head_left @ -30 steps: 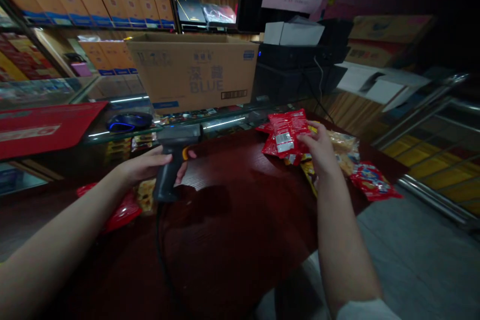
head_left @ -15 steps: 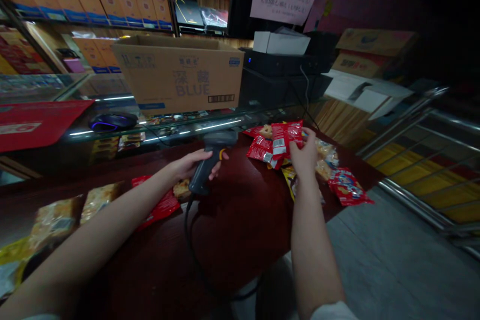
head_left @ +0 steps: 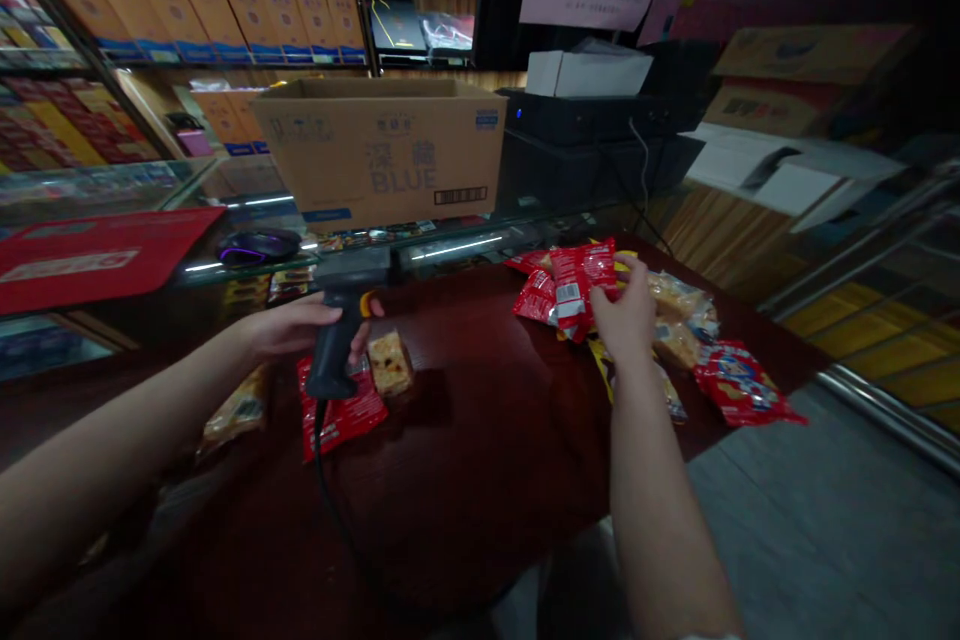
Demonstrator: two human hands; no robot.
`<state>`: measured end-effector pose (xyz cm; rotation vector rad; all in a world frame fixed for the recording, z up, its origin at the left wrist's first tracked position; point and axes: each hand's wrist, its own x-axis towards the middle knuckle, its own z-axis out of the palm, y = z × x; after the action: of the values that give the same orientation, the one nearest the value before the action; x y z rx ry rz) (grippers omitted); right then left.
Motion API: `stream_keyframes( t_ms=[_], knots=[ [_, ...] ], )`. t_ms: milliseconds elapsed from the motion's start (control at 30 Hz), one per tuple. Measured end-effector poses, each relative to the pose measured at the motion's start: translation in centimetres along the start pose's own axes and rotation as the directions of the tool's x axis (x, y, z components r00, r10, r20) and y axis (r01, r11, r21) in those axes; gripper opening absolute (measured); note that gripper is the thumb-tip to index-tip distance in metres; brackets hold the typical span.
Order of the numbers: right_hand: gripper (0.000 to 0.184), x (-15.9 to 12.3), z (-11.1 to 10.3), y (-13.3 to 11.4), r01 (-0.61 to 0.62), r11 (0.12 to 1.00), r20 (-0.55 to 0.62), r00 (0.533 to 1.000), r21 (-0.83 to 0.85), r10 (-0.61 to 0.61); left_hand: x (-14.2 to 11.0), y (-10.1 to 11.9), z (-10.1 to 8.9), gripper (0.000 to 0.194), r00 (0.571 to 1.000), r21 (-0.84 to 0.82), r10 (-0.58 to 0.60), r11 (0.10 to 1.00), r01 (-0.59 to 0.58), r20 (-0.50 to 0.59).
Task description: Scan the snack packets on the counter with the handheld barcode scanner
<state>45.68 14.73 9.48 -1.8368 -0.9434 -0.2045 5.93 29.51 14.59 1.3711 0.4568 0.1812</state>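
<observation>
Right of centre, a red packet [head_left: 589, 268] is pinched at its edge by the right hand [head_left: 630, 310], presumably leaving its barcode [head_left: 568, 292] uncovered; left of centre, the left hand's [head_left: 292, 322] fingers wrap a scanner [head_left: 336, 345] handle, near its trigger [head_left: 366, 304].

"How are the 2 arms [head_left: 667, 480]?"
"Reaching forward, well apart, forearms bare."
"Left grip [head_left: 296, 323]?"
"Curled closed, thumb [head_left: 328, 315] extended."
"And the right grip [head_left: 630, 308]?"
"Pinching, thumb [head_left: 601, 304] pointing inward."
</observation>
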Motion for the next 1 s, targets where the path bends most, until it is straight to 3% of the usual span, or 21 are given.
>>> stream_keyframes(
  t_ms=[133,267,500,733,1000],
  knots=[
    [0.050,0.1,0.1,0.5,0.020,0.998,-0.020,1.000,0.054,-0.019,-1.2,-1.9,-2.8,0.055,0.998,-0.025,0.047,0.999,-0.048,-0.042],
    [0.051,0.2,0.0,0.9,0.020,0.996,-0.024,1.000,0.082,-0.018,-0.3,-3.0,-3.4,0.047,0.990,-0.127,0.127,0.983,-0.135,-0.067],
    [0.052,0.1,0.0,0.7,0.029,0.993,-0.002,1.000,0.115,-0.029,4.1,-2.7,-0.9,0.050,0.983,-0.209,0.182,0.962,-0.176,0.011],
    [0.050,-0.2,0.4,0.2,-0.011,0.996,0.017,1.000,0.084,0.009,7.6,-1.9,2.7,0.045,0.962,-0.282,0.274,0.921,-0.268,-0.019],
    [0.049,0.0,0.0,0.9,-0.025,0.999,-0.027,0.999,-0.042,0.024,9.5,-1.8,6.0,0.044,0.936,-0.323,0.302,0.881,-0.346,-0.179]
  ],
)
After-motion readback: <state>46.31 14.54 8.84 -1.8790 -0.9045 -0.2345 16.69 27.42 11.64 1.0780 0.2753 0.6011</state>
